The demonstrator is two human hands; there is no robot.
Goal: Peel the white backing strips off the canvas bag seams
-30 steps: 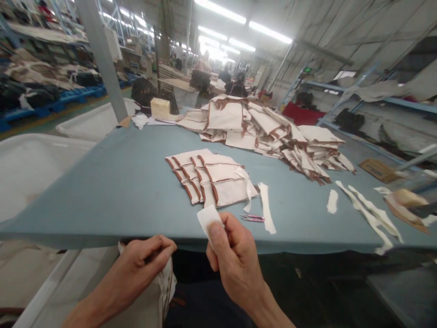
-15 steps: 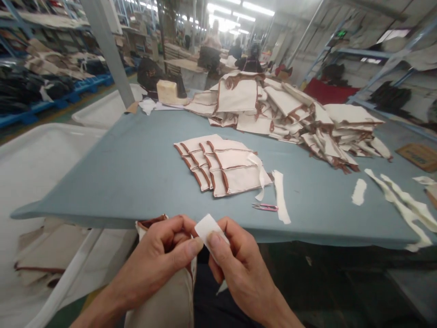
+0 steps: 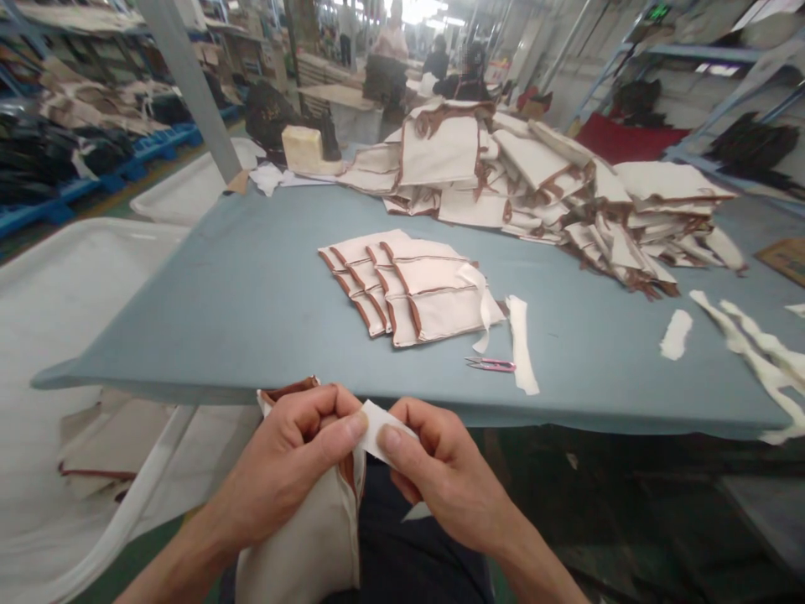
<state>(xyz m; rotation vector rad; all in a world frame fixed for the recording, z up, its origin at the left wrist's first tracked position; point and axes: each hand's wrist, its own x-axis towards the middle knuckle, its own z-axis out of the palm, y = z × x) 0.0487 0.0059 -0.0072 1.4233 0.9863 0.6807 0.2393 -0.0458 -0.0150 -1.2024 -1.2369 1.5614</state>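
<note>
Low in the middle of the frame, the left hand [image 3: 314, 436] and right hand [image 3: 437, 453] are almost closed, both pinching one white strip [image 3: 376, 420]. Whether the left also holds the cream cloth [image 3: 302, 545] under it, one cannot tell. Pulling too hard could rip the strip or make it slip away

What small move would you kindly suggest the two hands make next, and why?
Perhaps draw the left hand gently away from the right hand, since both appear to pinch the small white strip at opposite ends.
</note>
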